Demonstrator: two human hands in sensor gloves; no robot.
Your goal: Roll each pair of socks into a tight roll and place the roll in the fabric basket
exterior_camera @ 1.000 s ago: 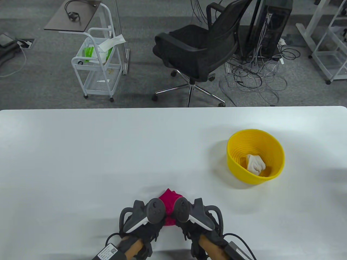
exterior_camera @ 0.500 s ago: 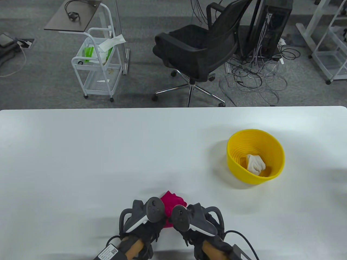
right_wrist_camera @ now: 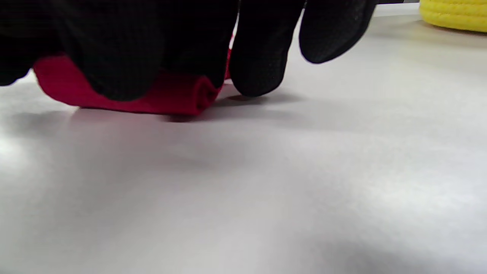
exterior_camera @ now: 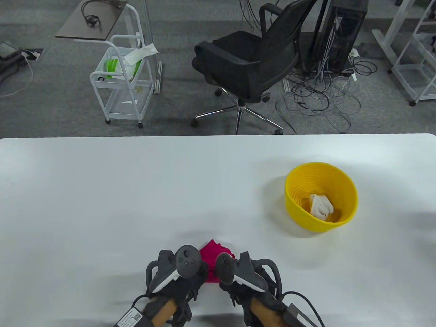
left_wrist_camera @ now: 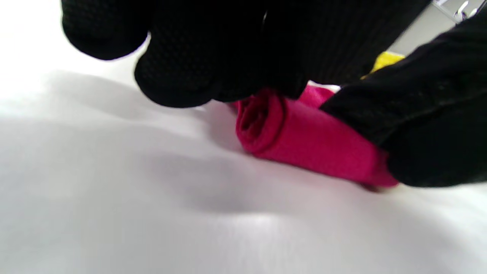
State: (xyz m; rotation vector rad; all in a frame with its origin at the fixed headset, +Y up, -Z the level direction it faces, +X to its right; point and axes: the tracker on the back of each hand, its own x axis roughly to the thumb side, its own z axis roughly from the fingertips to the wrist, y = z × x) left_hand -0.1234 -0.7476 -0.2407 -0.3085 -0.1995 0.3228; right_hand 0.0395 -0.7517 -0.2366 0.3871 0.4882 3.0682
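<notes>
A magenta sock pair (exterior_camera: 212, 256) lies near the table's front edge, partly rolled; the rolled end (left_wrist_camera: 262, 121) shows as a spiral in the left wrist view and as a red roll (right_wrist_camera: 179, 97) in the right wrist view. My left hand (exterior_camera: 190, 282) and right hand (exterior_camera: 235, 282) sit side by side on it, fingers curled over the roll. The unrolled part pokes out beyond the trackers. The yellow fabric basket (exterior_camera: 347, 190) stands to the right and holds a white sock roll (exterior_camera: 320, 205).
The white table (exterior_camera: 102, 204) spreads wide around the hands. Beyond its far edge are a black office chair (exterior_camera: 252, 64), a white wire cart (exterior_camera: 119, 78) and a tangle of cables (exterior_camera: 320, 95) on the floor.
Both hands have drawn back toward the front edge with the roll, the left tracker shifting left. More of the magenta sock's free end shows ahead of the hands.
</notes>
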